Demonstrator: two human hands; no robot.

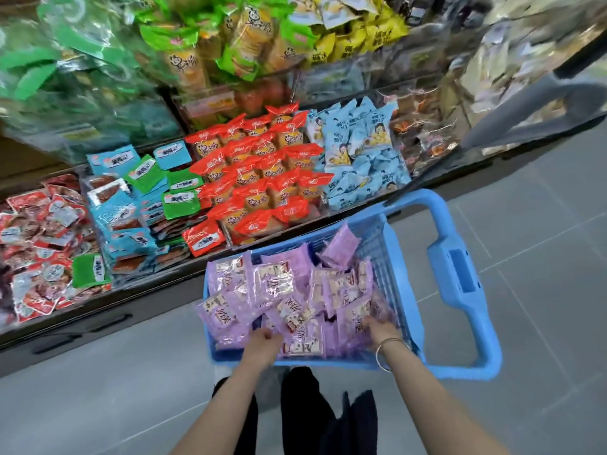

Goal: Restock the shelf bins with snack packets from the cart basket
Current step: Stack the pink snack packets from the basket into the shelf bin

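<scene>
Two hands are down in the blue cart basket [414, 326], which stands on the grey tiled floor [542, 231] right against the lowest shelf. Your left hand [262, 337] sinks knuckles-up into the near side of the heap of purple snack packets [279, 284]. Its fingertips are hidden among the wrappers, so you cannot tell whether it has closed on one. Your right hand [381, 328], with a thin bangle [390, 352] on the wrist, is buried the same way at the near right corner, and its grip cannot be told either.

All the purple packets still lie in the basket. Each has a white panel with large dark Chinese characters, too soft to read with certainty.

Ahead of the basket, the bin of red packets [259, 178] is stacked in rows. Each packet shows a clear window and bold black Chinese brush lettering. To its right sits a bin of pale blue packets [358, 149] with a cartoon figure and blue Chinese text. To its left lie flat blue and green packets [141, 198] with white label strips, and further left a jumble of small red-and-white sachets [39, 244]. On the shelf above, green-ended packets [236, 37] carry the same brush lettering as the red ones, beside yellow packets [358, 37]. The basket's handle [460, 274] sticks out to your right.
</scene>
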